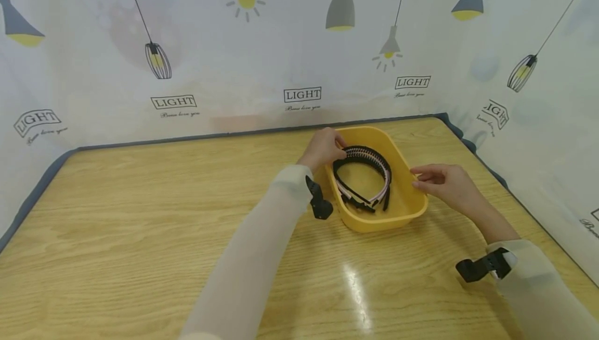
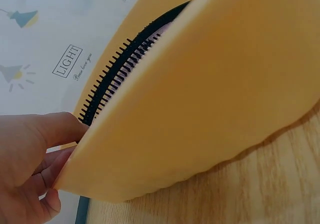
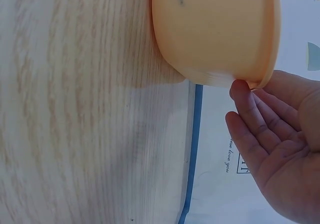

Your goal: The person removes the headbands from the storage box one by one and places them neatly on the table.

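Observation:
A yellow plastic tub [image 1: 406, 202] stands on the table, with several headbands [image 1: 385, 166] lying together inside it; black ones with comb teeth and a pale pink one show. My left hand [image 1: 324, 148] grips the tub's left rim, one digit reaching over the edge close to the toothed headband. From the left wrist view, other fingers of the left hand [image 2: 30, 159] lie against the outside of the wall. At the opposite rim, my right hand [image 1: 444, 181] pinches the edge. The right wrist view shows fingertips of the right hand [image 3: 280, 129] under the lip.
The wood-grain table [image 1: 140, 225] extends to the left and in front of the tub. A pale cloth backdrop [image 1: 262, 54] with printed lamps rises behind and to the right, its dark blue edge along the table. Black wrist cameras sit on both sleeves.

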`<state>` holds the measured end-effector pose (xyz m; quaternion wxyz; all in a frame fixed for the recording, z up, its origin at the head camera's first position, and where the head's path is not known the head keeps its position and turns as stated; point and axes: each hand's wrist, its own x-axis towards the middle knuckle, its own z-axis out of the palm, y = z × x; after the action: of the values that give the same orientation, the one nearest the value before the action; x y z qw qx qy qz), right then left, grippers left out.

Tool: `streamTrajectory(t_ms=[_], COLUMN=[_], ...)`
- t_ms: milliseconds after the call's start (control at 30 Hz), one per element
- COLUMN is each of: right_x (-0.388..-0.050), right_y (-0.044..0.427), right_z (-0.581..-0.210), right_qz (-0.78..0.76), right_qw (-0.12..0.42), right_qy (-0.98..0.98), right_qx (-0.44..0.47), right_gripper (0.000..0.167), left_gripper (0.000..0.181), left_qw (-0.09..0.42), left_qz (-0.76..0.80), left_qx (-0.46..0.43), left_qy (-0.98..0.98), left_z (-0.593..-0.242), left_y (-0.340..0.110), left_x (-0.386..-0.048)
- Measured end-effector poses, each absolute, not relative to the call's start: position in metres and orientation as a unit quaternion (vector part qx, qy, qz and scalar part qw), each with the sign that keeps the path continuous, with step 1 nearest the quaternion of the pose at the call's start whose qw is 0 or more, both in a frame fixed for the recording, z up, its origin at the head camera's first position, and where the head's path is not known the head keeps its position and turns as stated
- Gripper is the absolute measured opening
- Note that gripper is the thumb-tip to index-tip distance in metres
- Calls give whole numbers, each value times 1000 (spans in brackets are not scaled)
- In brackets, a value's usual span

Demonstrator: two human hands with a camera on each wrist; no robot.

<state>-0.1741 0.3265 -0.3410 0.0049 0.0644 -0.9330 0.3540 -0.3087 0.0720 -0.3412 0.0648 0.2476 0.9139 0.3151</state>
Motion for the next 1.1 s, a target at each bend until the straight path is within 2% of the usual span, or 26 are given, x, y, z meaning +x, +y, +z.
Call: streamTrajectory(t_ms=[367, 1100], right_x=[-175, -174], right_y=[327, 327], right_z=[-342, -341], right_qz=[358, 350], right_qw=[0, 3], right_qy=[-932, -935], right_qx=[60, 56], right_gripper=[42, 41], left_gripper=[22, 20], left_qw=[44, 55], left_qz=[295, 389], left_qx=[238, 230], left_qy=[924, 890], left_z=[-336, -330], left_y=[72, 66], left_x=[-307, -309])
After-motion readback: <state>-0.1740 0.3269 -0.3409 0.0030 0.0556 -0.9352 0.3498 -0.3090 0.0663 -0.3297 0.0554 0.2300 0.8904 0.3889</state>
